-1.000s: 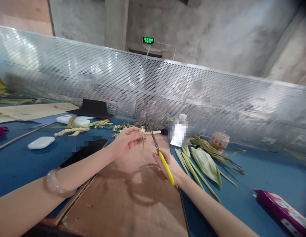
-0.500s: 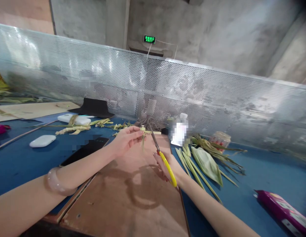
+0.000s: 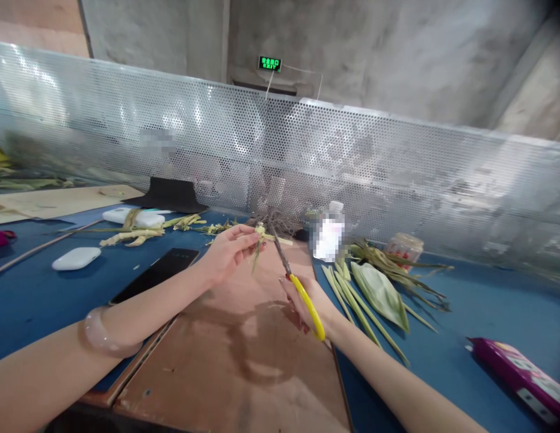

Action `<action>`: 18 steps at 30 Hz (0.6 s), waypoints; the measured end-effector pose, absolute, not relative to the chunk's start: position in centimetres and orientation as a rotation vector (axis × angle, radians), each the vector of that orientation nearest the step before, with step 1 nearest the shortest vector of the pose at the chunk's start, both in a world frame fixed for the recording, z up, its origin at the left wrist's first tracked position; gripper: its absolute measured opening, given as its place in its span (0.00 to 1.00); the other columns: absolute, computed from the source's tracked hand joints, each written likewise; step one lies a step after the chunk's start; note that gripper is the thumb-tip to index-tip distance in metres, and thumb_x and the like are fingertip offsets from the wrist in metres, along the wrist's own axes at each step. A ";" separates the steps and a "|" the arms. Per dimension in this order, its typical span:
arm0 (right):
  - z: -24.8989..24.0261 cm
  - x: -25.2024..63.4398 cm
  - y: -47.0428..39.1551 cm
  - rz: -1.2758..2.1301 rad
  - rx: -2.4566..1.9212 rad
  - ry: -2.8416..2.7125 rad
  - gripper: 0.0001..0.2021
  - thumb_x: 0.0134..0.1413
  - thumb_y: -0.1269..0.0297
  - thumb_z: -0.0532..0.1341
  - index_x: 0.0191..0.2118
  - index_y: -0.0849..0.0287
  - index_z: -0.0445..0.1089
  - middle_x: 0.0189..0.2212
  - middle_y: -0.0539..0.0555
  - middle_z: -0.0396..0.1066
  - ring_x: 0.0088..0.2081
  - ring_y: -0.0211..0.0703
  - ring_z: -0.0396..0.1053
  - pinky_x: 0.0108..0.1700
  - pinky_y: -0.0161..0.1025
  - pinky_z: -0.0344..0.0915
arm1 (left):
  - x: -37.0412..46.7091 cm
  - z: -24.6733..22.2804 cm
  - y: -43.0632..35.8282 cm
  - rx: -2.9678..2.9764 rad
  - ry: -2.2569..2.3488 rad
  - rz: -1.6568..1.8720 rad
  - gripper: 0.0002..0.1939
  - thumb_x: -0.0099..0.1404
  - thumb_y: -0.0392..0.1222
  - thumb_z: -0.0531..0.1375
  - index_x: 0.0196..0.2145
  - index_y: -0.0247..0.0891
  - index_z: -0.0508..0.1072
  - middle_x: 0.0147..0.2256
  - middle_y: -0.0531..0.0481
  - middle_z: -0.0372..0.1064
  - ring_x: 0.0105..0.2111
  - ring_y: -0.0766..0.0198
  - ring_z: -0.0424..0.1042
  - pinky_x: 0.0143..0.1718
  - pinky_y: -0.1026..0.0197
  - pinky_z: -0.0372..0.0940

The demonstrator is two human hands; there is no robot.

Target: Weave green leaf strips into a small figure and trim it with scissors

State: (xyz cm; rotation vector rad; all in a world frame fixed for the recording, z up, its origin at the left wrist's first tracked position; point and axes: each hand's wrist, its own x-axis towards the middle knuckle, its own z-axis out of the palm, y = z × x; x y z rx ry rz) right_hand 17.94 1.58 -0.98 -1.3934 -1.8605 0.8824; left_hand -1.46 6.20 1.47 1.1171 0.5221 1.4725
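Observation:
Between the fingertips of my left hand (image 3: 232,252) is a small piece woven from pale green leaf strips (image 3: 260,231). Thin strands hang below it, and one flat strip juts out to the right. My right hand (image 3: 307,304) is closed around the yellow handles of a pair of scissors (image 3: 304,297). The blades point up and away, their tips just right of the woven piece. Whether the blades touch the strip I cannot tell. Both hands are raised above a brown board (image 3: 234,373).
Right of the board lie green leaf strips (image 3: 361,307), a broad leaf (image 3: 379,294), dried leaves, a jar (image 3: 403,249) and a purple packet (image 3: 518,376). A bottle (image 3: 329,234) stands behind. On the left are a black phone (image 3: 157,273) and a white case (image 3: 76,258). A perforated metal screen (image 3: 216,138) closes the back.
The view has shifted slightly. The hanging strands under the woven piece have tilted a little to the left. Both hands keep their holds, with the scissors in nearly the same place.

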 end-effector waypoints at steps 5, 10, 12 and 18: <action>-1.2 18.3 2.1 0.938 -1.371 -1.890 0.14 0.60 0.58 0.57 0.44 0.64 0.67 0.38 0.53 0.69 0.35 0.41 0.70 0.35 0.40 0.70 | -1.4 1.6 6.1 1.093 0.551 1.494 0.11 0.47 0.32 0.69 0.28 0.35 0.71 0.27 0.51 0.75 0.28 0.65 0.76 0.36 0.64 0.70; -2.1 18.5 2.2 1.028 -1.344 -1.895 0.21 0.58 0.45 0.49 0.27 0.58 0.60 0.13 0.42 0.54 0.11 0.34 0.59 0.11 0.31 0.57 | -1.2 1.9 5.8 1.075 0.583 1.507 0.10 0.46 0.32 0.69 0.27 0.35 0.72 0.26 0.51 0.75 0.28 0.65 0.76 0.33 0.65 0.70; -2.2 18.5 2.1 1.051 -1.325 -1.893 0.21 0.57 0.44 0.49 0.25 0.57 0.56 0.12 0.42 0.52 0.09 0.34 0.58 0.09 0.30 0.56 | -1.2 2.0 5.7 1.079 0.586 1.511 0.10 0.46 0.33 0.69 0.27 0.35 0.72 0.26 0.51 0.75 0.28 0.65 0.75 0.35 0.64 0.70; -1.8 18.5 1.8 1.088 -1.299 -1.886 0.21 0.56 0.44 0.50 0.24 0.55 0.54 0.11 0.42 0.53 0.08 0.35 0.58 0.07 0.32 0.57 | -1.2 2.1 5.6 1.097 0.587 1.510 0.10 0.46 0.34 0.70 0.26 0.35 0.73 0.25 0.52 0.74 0.28 0.66 0.75 0.36 0.64 0.70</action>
